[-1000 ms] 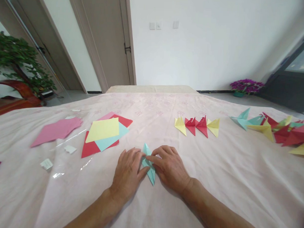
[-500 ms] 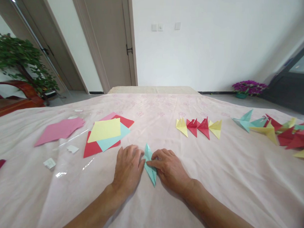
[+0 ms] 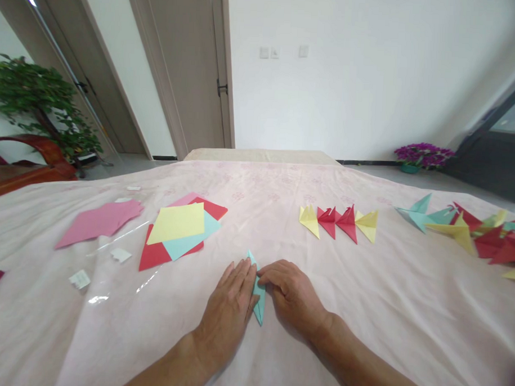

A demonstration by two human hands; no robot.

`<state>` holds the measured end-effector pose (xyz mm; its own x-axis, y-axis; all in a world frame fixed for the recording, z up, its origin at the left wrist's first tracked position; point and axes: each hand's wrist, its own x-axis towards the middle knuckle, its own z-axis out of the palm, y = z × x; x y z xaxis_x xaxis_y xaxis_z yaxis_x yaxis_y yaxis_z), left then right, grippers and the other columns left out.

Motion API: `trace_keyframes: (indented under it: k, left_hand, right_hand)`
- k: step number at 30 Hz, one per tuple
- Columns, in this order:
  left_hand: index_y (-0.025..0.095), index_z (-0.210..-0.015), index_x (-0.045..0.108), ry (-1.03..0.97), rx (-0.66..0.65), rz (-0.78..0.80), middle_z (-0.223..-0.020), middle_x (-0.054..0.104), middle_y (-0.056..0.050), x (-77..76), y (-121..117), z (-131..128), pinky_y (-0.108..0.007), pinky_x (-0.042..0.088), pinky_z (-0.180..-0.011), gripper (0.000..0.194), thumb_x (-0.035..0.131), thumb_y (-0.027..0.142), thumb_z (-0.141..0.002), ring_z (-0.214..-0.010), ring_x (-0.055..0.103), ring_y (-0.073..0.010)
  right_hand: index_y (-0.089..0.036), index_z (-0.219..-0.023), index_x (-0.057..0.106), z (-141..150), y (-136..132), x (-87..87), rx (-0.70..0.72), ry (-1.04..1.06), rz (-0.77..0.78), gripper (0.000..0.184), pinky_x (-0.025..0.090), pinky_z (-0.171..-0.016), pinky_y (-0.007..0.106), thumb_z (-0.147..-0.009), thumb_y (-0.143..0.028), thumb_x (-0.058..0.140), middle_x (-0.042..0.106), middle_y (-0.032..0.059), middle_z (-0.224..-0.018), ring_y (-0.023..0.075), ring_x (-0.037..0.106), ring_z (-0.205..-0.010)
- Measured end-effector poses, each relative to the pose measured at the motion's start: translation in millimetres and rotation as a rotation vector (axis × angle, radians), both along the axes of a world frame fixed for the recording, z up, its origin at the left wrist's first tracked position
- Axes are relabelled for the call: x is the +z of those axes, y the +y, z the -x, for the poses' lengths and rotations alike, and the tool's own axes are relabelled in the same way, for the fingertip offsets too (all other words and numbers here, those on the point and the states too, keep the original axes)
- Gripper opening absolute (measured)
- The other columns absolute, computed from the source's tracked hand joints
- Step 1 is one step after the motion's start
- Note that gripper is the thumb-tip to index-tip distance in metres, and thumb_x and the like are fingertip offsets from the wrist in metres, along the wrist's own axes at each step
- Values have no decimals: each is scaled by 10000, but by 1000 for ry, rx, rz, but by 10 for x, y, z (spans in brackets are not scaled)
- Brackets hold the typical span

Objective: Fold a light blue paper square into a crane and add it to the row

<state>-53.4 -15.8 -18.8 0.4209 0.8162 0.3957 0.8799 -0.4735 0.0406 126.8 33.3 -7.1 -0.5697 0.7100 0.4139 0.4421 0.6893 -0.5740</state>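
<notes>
A narrow diamond of folded turquoise paper (image 3: 259,305) lies on the tablecloth between my hands. My left hand (image 3: 232,296) rests flat across its left side, fingers stretched forward and covering part of it. At its right edge is my right hand (image 3: 294,293), fingers curled in and their tips touching the paper; the thumb is mostly hidden. Beyond to the right stands a row of small folded paper cranes: a yellow one (image 3: 309,221), two red ones (image 3: 346,224) and another yellow one (image 3: 367,225).
To the left lie yellow, turquoise and red paper sheets (image 3: 176,223), a pink stack (image 3: 98,221), a clear plastic wrapper (image 3: 99,299) and white scraps (image 3: 80,279). Far right is a pile of several folded cranes (image 3: 490,243). Pale pink cloth (image 3: 383,332) covers the table.
My left hand has slid right and now lies flat over the turquoise paper, which shows narrower than before. My right fingers have drawn back from its middle to its right edge.
</notes>
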Motion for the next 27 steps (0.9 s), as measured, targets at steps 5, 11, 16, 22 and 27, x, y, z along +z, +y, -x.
trace_keyframes:
  k: [5, 11, 16, 22, 27]
  left_hand:
    - [63, -1331, 498, 87, 5, -77, -1393, 545, -196, -59, -5, -14, -485, 436, -1086, 406, 376, 99, -945, -1320, 488, -279]
    - [81, -1351, 498, 117, 30, -43, -1414, 530, -175, -77, -14, -31, -465, 386, -1121, 437, 402, 100, -925, -1335, 471, -266]
    - [88, -1362, 494, 134, 40, 24, -1428, 512, -185, 11, -20, -30, -484, 344, -1142, 455, 421, 100, -913, -1352, 447, -278]
    - [135, -1381, 478, 144, 68, 58, -1433, 510, -176, 49, -26, -17, -547, 334, -1125, 453, 452, 157, -929, -1347, 451, -306]
    - [133, -1368, 492, 151, 68, 68, -1421, 521, -182, 68, -27, -26, -554, 344, -1114, 429, 409, 154, -948, -1336, 465, -306]
  right_hand:
    - [-214, -903, 680, 13, 7, -7, -64, -10, 6, 324, 441, -843, 320, -796, 17, 480, 708, 18, -891, 176, 592, -858]
    - [-225, -1096, 665, 37, 17, 28, -117, -81, 22, 419, 436, -865, 316, -829, 16, 449, 668, 42, -993, 183, 546, -915]
    - [-274, -1220, 625, 89, 42, 207, -117, -327, 29, 432, 427, -786, 273, -900, -47, 444, 598, 52, -995, 179, 515, -908]
    - [-268, -1131, 657, 104, 147, 303, -91, -446, 35, 339, 404, -756, 252, -936, -95, 440, 568, 52, -979, 173, 507, -915]
    - [-256, -1083, 652, 106, 191, 284, -79, -471, 14, 293, 390, -725, 249, -953, -107, 436, 554, 45, -972, 166, 506, -904]
